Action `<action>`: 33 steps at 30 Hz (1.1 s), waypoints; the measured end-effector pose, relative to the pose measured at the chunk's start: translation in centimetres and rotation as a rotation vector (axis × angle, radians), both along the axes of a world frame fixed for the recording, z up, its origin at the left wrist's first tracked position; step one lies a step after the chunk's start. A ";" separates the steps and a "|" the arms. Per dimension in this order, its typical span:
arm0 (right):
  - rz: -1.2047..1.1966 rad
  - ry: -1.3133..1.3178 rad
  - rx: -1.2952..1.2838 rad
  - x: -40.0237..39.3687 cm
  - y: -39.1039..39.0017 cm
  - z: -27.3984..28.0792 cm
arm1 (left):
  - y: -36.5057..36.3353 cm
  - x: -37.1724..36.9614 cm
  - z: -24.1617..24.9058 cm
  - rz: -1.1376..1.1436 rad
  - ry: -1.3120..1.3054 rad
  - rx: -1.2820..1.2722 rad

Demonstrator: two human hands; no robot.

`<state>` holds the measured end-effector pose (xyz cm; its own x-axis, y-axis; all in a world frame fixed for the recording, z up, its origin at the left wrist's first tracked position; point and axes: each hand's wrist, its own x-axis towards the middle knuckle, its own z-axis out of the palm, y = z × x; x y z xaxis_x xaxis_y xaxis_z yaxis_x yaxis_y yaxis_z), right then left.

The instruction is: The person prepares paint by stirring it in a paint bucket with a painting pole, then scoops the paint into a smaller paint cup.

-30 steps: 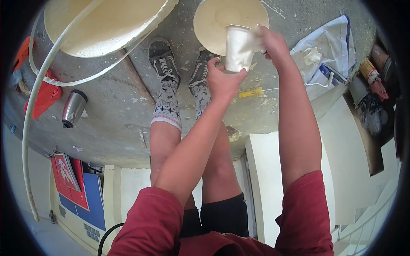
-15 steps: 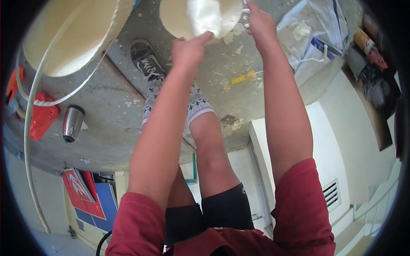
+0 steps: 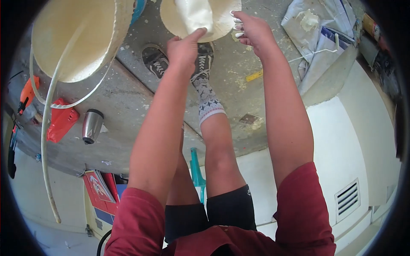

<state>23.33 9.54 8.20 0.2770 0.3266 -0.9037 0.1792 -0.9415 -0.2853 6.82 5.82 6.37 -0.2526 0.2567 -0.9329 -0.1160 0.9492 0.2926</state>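
Note:
My left hand (image 3: 183, 52) is closed on the near end of a smooth white piece (image 3: 194, 15), thumb pressed along it; its kind I cannot tell. The piece overlaps a round cream-coloured surface (image 3: 228, 27) at the top of the head view, which runs out of the frame. My right hand (image 3: 254, 35) is beside the right edge of that round surface. Its fingers are apart and bent, with white smeared on the tips, and nothing shows between them.
A large cream-lined bucket (image 3: 112, 47) with a white handle is at upper left. Below it lie a red plastic piece (image 3: 63, 121) and a steel tumbler (image 3: 92, 126). A yellow-handled roller frame (image 3: 255, 76) and crumpled sheets (image 3: 309, 25) lie right. A green stool (image 3: 197, 173) stands behind my legs.
My right hand has come away from the round edge, lower and leftward. My left hand and the white piece have shifted slightly left. The view has turned, and one foot has moved.

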 end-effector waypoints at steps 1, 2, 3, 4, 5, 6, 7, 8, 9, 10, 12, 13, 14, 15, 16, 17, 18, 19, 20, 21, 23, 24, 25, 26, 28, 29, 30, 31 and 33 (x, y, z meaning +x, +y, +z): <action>-0.026 0.011 -0.005 -0.1 0.2 0.0 | -0.3 0.2 0.4 0.008 0.008 -0.005; -0.052 0.020 -0.013 -0.3 0.3 0.0 | -0.7 0.6 0.8 0.007 0.015 -0.003; -0.050 0.026 -0.009 -0.5 0.5 -0.1 | -1.0 1.0 1.1 -0.034 0.082 -0.004; -0.066 0.036 -0.001 -0.6 0.8 -0.2 | -1.1 1.3 1.2 -0.073 0.147 -0.004; -0.082 0.043 0.006 -0.6 1.2 -0.4 | -1.4 1.4 1.3 -0.058 0.093 0.040; -0.077 0.040 0.011 -0.8 1.7 -0.6 | -1.6 1.6 1.2 -0.052 0.091 0.045; -0.060 0.005 0.021 -0.9 2.3 -1.0 | -2.1 1.7 1.4 -0.056 0.078 0.054; -0.044 -0.030 0.030 -1.1 2.9 -1.2 | -2.4 1.9 1.7 -0.060 0.064 0.062; -0.036 -0.034 0.034 -1.2 3.5 -1.5 | -2.8 2.3 1.8 -0.035 0.117 0.081; -0.001 -0.043 -0.035 -1.3 4.3 -1.7 | -3.1 2.4 1.6 -0.026 0.114 0.083; 0.045 -0.051 -0.104 -1.8 5.5 -1.6 | -3.4 2.3 1.4 -0.136 0.185 0.101; 0.039 -0.048 -0.119 -2.0 5.9 -1.6 | -3.7 2.4 1.3 -0.156 0.204 0.118; 0.033 -0.046 -0.136 -2.1 6.2 -1.8 | -3.5 2.4 1.5 -0.145 0.206 0.114; 0.045 -0.046 -0.143 -2.0 6.5 -2.0 | -3.3 2.5 1.7 -0.184 0.228 0.125; 0.096 -0.058 -0.177 -1.9 6.9 -2.2 | -3.3 2.4 1.9 -0.226 0.249 0.135; 0.145 -0.071 -0.210 -1.6 7.1 -2.6 | -3.6 2.4 1.7 -0.218 0.250 0.128; 0.154 -0.070 -0.210 -1.2 7.4 -3.0 | -3.7 2.4 1.3 -0.266 0.283 0.170; 0.202 -0.062 -0.224 -0.8 7.7 -3.4 | -3.8 2.4 1.0 -0.314 0.317 0.212; 0.248 -0.053 -0.243 -0.7 7.7 -3.5 | -3.8 2.5 0.9 -0.308 0.319 0.206; 0.253 -0.052 -0.248 -0.5 7.6 -3.6 | -3.8 2.5 0.8 -0.331 0.343 0.240; 0.281 -0.066 -0.264 0.0 7.8 -3.7 | -3.8 2.9 0.6 -0.356 0.364 0.273; 0.296 -0.073 -0.270 0.1 7.9 -3.6 | -4.0 3.0 0.5 -0.402 0.412 0.293; 0.300 -0.072 -0.268 0.2 7.9 -3.5 | -4.0 3.1 0.4 -0.446 0.464 0.317; 0.309 -0.068 -0.247 0.1 7.8 -3.0 | -4.0 3.1 0.2 -0.441 0.468 0.318; 0.322 -0.059 -0.226 -0.2 7.4 -1.9 | -4.3 3.1 0.1 -0.444 0.431 0.331; 0.357 -0.089 -0.181 -0.8 7.3 -0.9 | -4.6 3.0 0.0 -0.443 0.433 0.333; 0.389 -0.120 -0.134 -1.1 7.4 0.0 | -4.7 3.0 0.0 -0.427 0.414 0.353; 0.386 -0.122 -0.125 -1.0 7.3 0.3 | -4.7 3.0 0.0 -0.412 0.396 0.379; 0.449 -0.186 0.002 -0.7 6.2 0.4 | -4.8 2.7 0.3 -0.437 0.381 0.412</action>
